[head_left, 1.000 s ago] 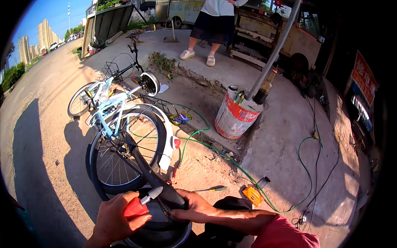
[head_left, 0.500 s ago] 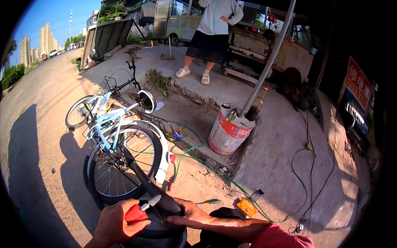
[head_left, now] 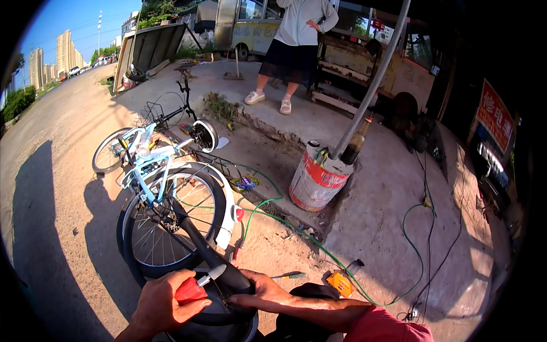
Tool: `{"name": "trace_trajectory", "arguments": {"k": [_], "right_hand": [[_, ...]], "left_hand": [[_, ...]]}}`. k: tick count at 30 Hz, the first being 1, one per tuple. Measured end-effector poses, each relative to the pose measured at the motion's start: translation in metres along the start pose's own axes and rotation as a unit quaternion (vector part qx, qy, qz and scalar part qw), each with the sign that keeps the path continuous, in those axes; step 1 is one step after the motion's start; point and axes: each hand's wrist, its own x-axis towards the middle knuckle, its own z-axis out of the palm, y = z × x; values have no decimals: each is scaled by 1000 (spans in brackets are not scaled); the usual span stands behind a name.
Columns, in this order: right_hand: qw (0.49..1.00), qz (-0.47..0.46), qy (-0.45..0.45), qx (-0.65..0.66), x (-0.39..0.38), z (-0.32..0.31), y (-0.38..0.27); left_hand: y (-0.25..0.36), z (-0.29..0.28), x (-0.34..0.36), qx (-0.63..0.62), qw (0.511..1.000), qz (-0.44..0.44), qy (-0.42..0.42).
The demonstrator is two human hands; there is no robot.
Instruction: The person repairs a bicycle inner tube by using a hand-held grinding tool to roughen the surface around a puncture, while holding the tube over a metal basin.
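Observation:
Fingers wrapped round its red grip, my left hand [head_left: 162,305] holds a short tool [head_left: 190,291] with a metal shaft and a rounded metal end. That end lies against or just in front of a black inner tube [head_left: 229,278]. My right hand [head_left: 263,292] is closed on the tube, thumb on the near side. The tube runs back to the rear wheel [head_left: 174,219] of a light blue bicycle [head_left: 149,171] lying on its side. Beneath my hands is a dark round basin [head_left: 250,329], mostly hidden.
A red and white bucket [head_left: 317,185] holds a metal pole [head_left: 370,85] and a dark bottle [head_left: 354,145]. A green hose [head_left: 319,246] crosses the ground. A screwdriver [head_left: 293,276] and an orange box [head_left: 341,284] lie to my right. A person [head_left: 293,51] stands on the concrete ahead.
The view has shifted slightly. Both hands keep their grips on the red-handled tool and the inner tube, with hardly any movement.

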Motion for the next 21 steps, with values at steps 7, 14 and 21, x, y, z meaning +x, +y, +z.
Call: {"name": "trace_trajectory", "arguments": {"k": [7, 14, 21], "right_hand": [[1000, 7, 14, 15, -2, 0, -1], [1000, 11, 7, 15, -1, 0, 0], [1000, 0, 15, -3, -1, 1, 1]], "left_hand": [[2, -2, 3, -14, 1000, -17, -9], [-2, -1, 0, -19, 1000, -20, -10], [-3, -1, 2, -25, 1000, -13, -5]]}}
